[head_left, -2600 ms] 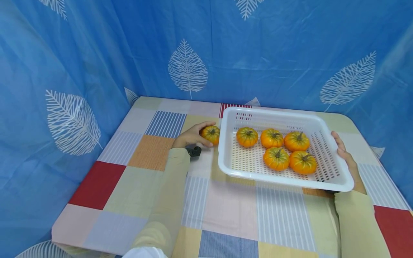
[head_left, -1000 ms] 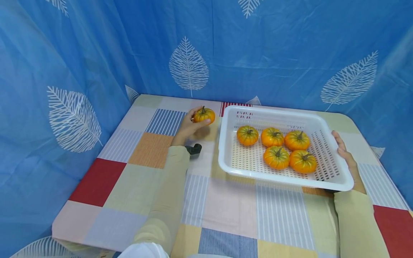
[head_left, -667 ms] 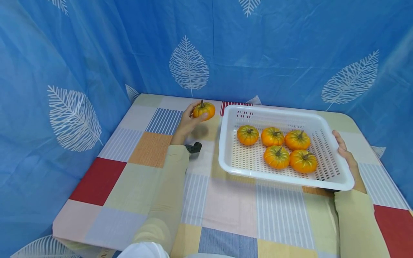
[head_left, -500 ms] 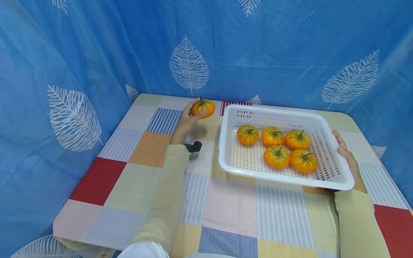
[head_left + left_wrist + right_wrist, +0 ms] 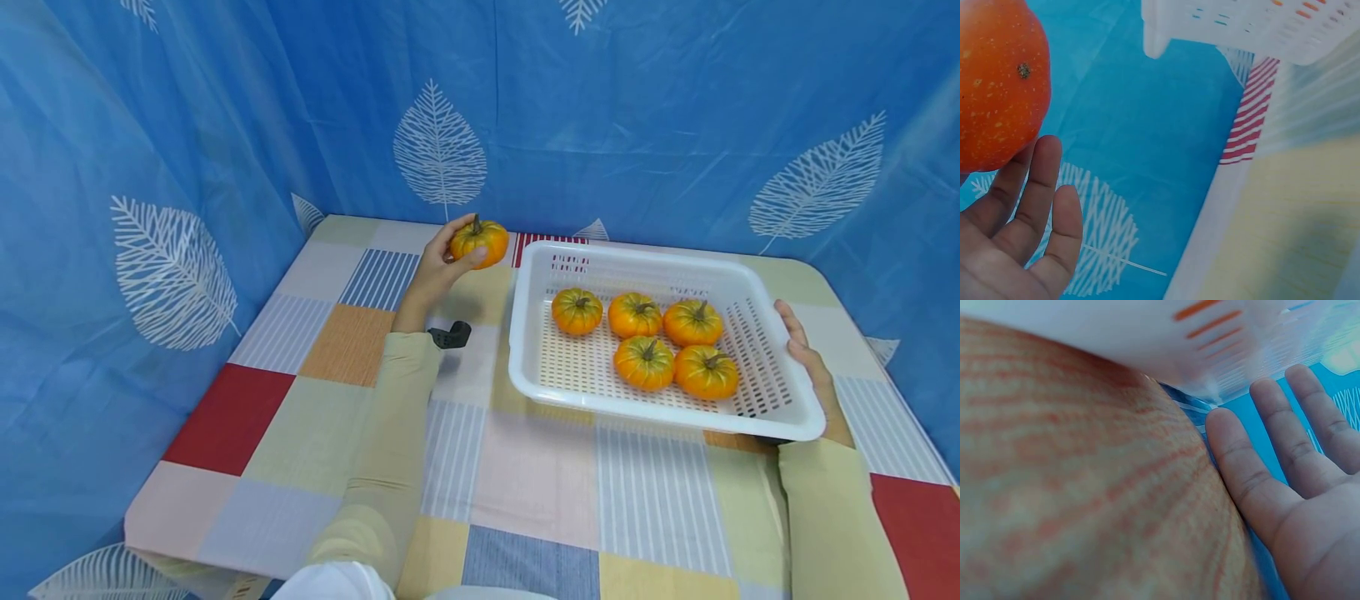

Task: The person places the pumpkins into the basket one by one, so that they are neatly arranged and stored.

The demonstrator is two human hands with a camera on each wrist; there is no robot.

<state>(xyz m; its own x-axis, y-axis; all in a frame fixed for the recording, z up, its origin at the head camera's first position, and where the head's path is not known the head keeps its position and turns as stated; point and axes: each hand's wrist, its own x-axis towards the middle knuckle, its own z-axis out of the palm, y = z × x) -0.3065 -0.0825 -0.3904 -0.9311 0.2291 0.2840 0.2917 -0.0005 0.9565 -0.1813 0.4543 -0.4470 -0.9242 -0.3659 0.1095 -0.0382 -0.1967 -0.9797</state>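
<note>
Raised above the table, a small orange pumpkin (image 5: 480, 242) is gripped by my left hand (image 5: 437, 268), thumb on the near side and fingers behind. In the left wrist view the orange underside of this pumpkin (image 5: 1000, 84) shows above the curved fingers. To its right is a white plastic basket (image 5: 637, 412) with slotted walls, holding several similar pumpkins (image 5: 643, 363). My right hand (image 5: 817, 375) is at the basket's right side, partly hidden by the rim. In the right wrist view its fingers (image 5: 1285, 447) extend nearly straight, close under the basket wall.
A patchwork cloth (image 5: 525, 492) covers the table. Blue curtains (image 5: 600, 125) with white leaf prints stand behind and at both sides. A black wrist device (image 5: 450, 335) juts from the left wrist, close to the basket's left rim.
My left hand has lifted the pumpkin from the cloth beside the basket, upward and toward the back, then slightly right. The basket and right hand have stayed in place.
</note>
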